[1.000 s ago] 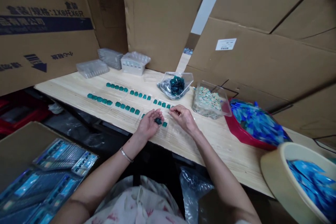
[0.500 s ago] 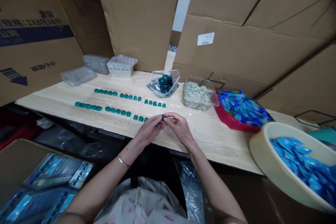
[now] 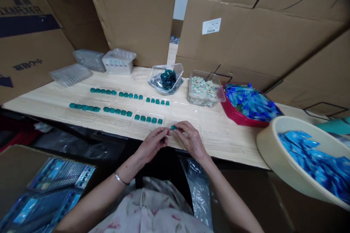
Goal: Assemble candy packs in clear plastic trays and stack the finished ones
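Observation:
My right hand (image 3: 192, 141) pinches a small dark-green faceted piece (image 3: 173, 127) between thumb and fingertips, just above the table's front edge. Close on its left, my left hand (image 3: 153, 144) is closed, thumb against curled fingers; whatever lies inside is hidden. Similar green pieces sit in clear plastic trays in two rows, a front row (image 3: 117, 111) and a back row (image 3: 130, 95), in groups. Beyond my hands stands an open clear bag (image 3: 179, 72) with more dark-green pieces (image 3: 168, 79) in it.
A clear tub (image 3: 191, 99) of small pale pieces stands right of the bag. Farther right are a red basin (image 3: 235, 114) of blue strips and a cream basin (image 3: 268, 142) of blue packets. Stacked clear trays (image 3: 118, 66) stand back left. Cardboard (image 3: 237, 40) walls the table's rear.
My hands have drawn slightly apart, and the right now shows a green piece at its fingertips. The front row's right group shows more pieces uncovered. The camera view has shifted.

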### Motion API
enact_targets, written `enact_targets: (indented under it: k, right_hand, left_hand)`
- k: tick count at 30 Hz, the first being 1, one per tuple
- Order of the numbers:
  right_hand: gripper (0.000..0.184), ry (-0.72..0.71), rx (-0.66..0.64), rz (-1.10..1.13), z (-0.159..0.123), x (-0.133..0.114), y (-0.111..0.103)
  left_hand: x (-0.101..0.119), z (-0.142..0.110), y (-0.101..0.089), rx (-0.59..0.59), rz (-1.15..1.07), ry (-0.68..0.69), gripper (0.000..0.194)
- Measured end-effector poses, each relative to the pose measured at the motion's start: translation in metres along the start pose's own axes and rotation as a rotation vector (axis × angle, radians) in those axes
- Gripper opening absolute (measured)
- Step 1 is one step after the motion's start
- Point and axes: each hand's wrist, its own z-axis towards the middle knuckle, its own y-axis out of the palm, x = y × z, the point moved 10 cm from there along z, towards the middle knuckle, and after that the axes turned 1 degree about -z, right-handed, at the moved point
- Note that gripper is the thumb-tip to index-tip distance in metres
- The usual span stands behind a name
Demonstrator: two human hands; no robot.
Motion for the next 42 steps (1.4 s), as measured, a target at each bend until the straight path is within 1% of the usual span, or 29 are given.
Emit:
enact_targets:
  k: [2,4,7,9,11,13,17,22,26,32,34,36,38,40,42]
  right_hand:
    - [0.018,0.024,0.028,-0.043,0.003,0.008,-0.010]
    - [0.017,0.034,0.070,-0.098,0.012,0.018,-0.024]
    - [0.015,0.007,0.104,-0.194,0.038,0.035,-0.039]
    - [0.013,-0.029,0.096,-0.268,0.060,0.046,-0.042]
    - [0.013,-0.059,0.051,-0.347,0.082,0.058,-0.037]
    - [0.014,-0.076,-0.016,-0.408,0.099,0.069,-0.028]
    - [0.014,-0.101,-0.114,-0.418,0.117,0.081,-0.011]
    - [0.014,-0.158,-0.176,-0.387,0.123,0.083,0.005]
    - [0.011,-0.185,-0.234,-0.474,0.124,0.087,0.016]
    - [0.010,-0.152,-0.313,-0.581,0.125,0.093,0.025]
    - [0.011,-0.146,-0.321,-0.629,0.123,0.089,0.024]
    - [0.015,-0.164,-0.286,-0.620,0.118,0.073,0.019]
    - [0.020,-0.201,-0.200,-0.525,0.108,0.046,0.011]
    - [0.018,-0.241,-0.129,-0.370,0.093,0.013,0.005]
    - [0.015,-0.276,-0.134,-0.240,0.074,-0.017,0.009]
  left_hand:
    - [0.002,-0.011,-0.006,-0.002,0.017,-0.010,0.022]
    - [0.004,-0.020,-0.015,0.024,0.025,-0.031,0.020]
    - [0.007,-0.024,-0.028,0.081,0.006,-0.069,0.018]
    - [0.008,-0.022,-0.031,0.095,-0.012,-0.089,0.018]
    - [0.008,-0.018,-0.029,0.088,-0.026,-0.095,0.017]
    - [0.008,-0.015,-0.026,0.077,-0.041,-0.096,0.016]
    - [0.010,-0.012,-0.024,0.076,-0.067,-0.095,0.015]
    - [0.010,-0.009,-0.027,0.108,-0.152,-0.115,0.013]
    - [0.011,-0.004,-0.029,0.124,-0.248,-0.131,0.012]
    - [0.018,0.006,-0.021,0.103,-0.324,-0.148,0.014]
    - [0.022,0.011,-0.016,0.100,-0.364,-0.131,0.017]
    - [0.027,0.017,-0.010,0.097,-0.408,-0.099,0.021]
    - [0.032,0.022,-0.007,0.100,-0.437,-0.065,0.025]
    - [0.035,0.027,-0.003,0.087,-0.452,-0.040,0.027]
    - [0.037,0.032,0.001,0.054,-0.459,-0.018,0.029]
